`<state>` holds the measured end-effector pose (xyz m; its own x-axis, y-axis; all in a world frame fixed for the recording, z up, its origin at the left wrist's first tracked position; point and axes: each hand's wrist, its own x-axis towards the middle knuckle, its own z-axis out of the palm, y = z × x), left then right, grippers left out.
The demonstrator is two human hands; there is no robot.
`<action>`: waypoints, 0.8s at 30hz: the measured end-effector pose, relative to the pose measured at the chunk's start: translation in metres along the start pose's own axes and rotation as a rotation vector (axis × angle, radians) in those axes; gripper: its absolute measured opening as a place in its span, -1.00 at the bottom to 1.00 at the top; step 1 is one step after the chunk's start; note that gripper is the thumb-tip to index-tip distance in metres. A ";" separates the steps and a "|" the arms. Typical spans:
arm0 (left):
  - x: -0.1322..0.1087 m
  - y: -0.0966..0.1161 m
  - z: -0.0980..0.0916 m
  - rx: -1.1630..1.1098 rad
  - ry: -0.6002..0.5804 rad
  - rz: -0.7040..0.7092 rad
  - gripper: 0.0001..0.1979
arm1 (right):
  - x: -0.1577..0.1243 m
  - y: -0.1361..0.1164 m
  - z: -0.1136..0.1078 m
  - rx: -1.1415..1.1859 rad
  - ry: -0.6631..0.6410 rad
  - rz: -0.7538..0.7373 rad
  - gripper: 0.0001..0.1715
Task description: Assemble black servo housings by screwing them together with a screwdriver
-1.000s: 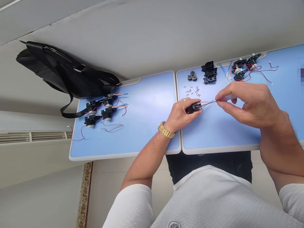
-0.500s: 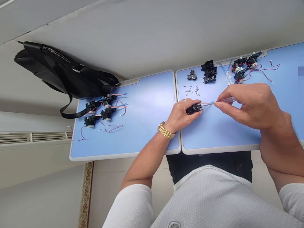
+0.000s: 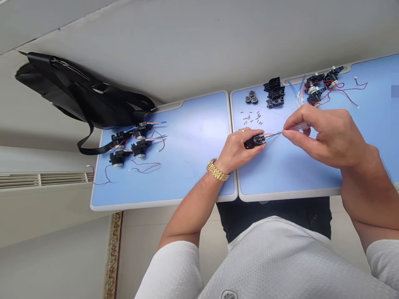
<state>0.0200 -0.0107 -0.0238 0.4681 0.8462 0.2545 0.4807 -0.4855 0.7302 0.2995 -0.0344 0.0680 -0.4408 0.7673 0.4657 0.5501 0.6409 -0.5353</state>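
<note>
My left hand (image 3: 241, 147) rests on the right-hand table, its thumb and fingers gripping a small black motor assembly (image 3: 257, 140). Thin orange and blue tubes (image 3: 272, 136) stick out of the assembly to the right. Over the table my right hand (image 3: 324, 135) is closed in a pinch around what looks like a clear-handled screwdriver (image 3: 301, 126). Its thin shaft points left to the assembly, alongside the tubes; I cannot see exactly where the tip sits. Beyond my left hand lie several small screws (image 3: 249, 117).
Three round black parts (image 3: 251, 97) and black housings (image 3: 274, 93) lie toward the wall. Wired assemblies (image 3: 316, 85) sit at the back right, several more (image 3: 141, 147) on the left table (image 3: 187, 166). A black bag (image 3: 84, 91) leans at the back left.
My right fingers have shifted slightly on the clear handle. The left hand keeps its grip on the black motor assembly, and the table parts lie as before.
</note>
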 end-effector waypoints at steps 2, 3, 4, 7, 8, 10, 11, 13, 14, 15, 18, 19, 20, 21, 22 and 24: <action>0.000 0.000 0.000 0.002 0.001 0.001 -0.65 | -0.001 0.002 0.002 -0.008 0.047 0.020 -0.89; 0.000 0.000 0.000 0.001 0.004 0.002 -0.64 | -0.002 0.003 0.004 -0.022 0.067 0.029 -0.85; 0.000 0.000 0.000 -0.001 0.006 0.004 -0.65 | -0.002 0.004 0.005 -0.040 0.084 0.039 -0.81; 0.001 0.000 0.001 -0.016 0.021 0.014 -0.66 | -0.003 0.008 0.007 -0.097 0.112 0.066 -0.69; 0.001 0.000 0.001 -0.021 0.023 0.018 -0.66 | -0.003 0.008 0.007 -0.109 0.114 0.072 -0.66; 0.001 0.001 0.000 -0.023 0.018 0.025 -0.66 | -0.002 0.009 0.006 -0.117 0.101 0.074 -0.64; 0.001 0.001 0.000 -0.021 0.014 0.026 -0.66 | -0.001 0.008 0.005 -0.113 0.089 0.071 -0.66; 0.001 0.001 -0.001 -0.014 0.009 0.025 -0.66 | 0.000 0.007 0.003 -0.097 0.060 0.068 -0.74; 0.001 0.000 -0.001 -0.010 0.009 0.023 -0.65 | 0.000 0.006 0.002 -0.088 0.050 0.068 -0.78; 0.001 0.000 -0.001 -0.006 0.011 0.020 -0.65 | 0.000 0.005 0.001 -0.080 0.045 0.070 -0.82; 0.001 0.000 -0.001 -0.003 0.016 0.015 -0.64 | 0.000 0.003 0.001 -0.074 0.065 0.074 -0.84; 0.001 0.000 -0.001 -0.008 0.019 0.018 -0.64 | 0.000 0.004 0.001 -0.080 0.078 0.075 -0.81; 0.001 -0.001 0.000 -0.014 0.022 0.020 -0.64 | -0.001 0.004 0.002 -0.090 0.090 0.077 -0.77; 0.001 -0.001 0.000 -0.017 0.022 0.021 -0.65 | -0.001 0.005 0.003 -0.106 0.100 0.079 -0.72; 0.001 -0.001 0.000 -0.015 0.020 0.019 -0.65 | -0.001 0.006 0.004 -0.127 0.105 0.081 -0.67; 0.001 -0.001 0.000 0.000 0.011 0.009 -0.65 | -0.002 0.009 0.005 -0.175 0.103 0.080 -0.56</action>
<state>0.0197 -0.0090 -0.0243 0.4646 0.8441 0.2678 0.4764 -0.4931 0.7279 0.3015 -0.0304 0.0587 -0.3205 0.8039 0.5011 0.6993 0.5576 -0.4473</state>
